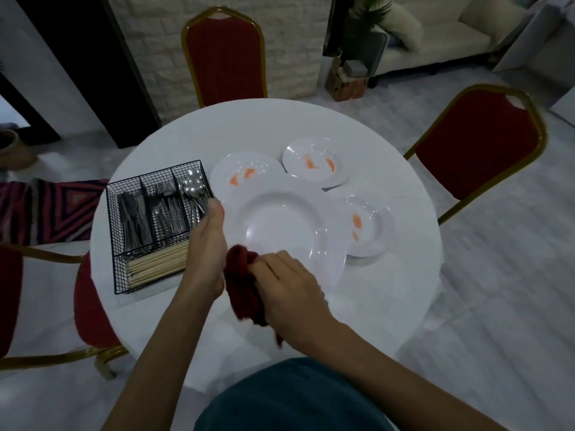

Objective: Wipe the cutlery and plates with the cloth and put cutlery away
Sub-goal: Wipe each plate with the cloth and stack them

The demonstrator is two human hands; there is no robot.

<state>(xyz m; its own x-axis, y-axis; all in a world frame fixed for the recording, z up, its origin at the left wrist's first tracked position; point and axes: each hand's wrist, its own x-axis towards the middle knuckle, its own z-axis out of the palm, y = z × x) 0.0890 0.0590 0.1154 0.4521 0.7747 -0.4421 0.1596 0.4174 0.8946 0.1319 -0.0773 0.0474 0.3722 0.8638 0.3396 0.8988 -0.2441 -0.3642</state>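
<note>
Gripping plate (280,231) rim, left hand (207,244) thumb extended; right hand (292,290) fingers curled round red cloth (242,284) at near rim.

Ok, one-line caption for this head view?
Left hand grips large plate, right hand holds red cloth at its rim; three stained plates behind.

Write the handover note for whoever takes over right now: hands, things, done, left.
Left hand: grips the big plate by its left rim.
Right hand: grips the red cloth at that plate's near rim.
Done: the big plate shows no smears. The cutlery sits in the wire caddy on the left of the table.
Left: orange smears remain on the far-left plate, far plate and right plate. Whether the cutlery was wiped cannot be told.
</note>
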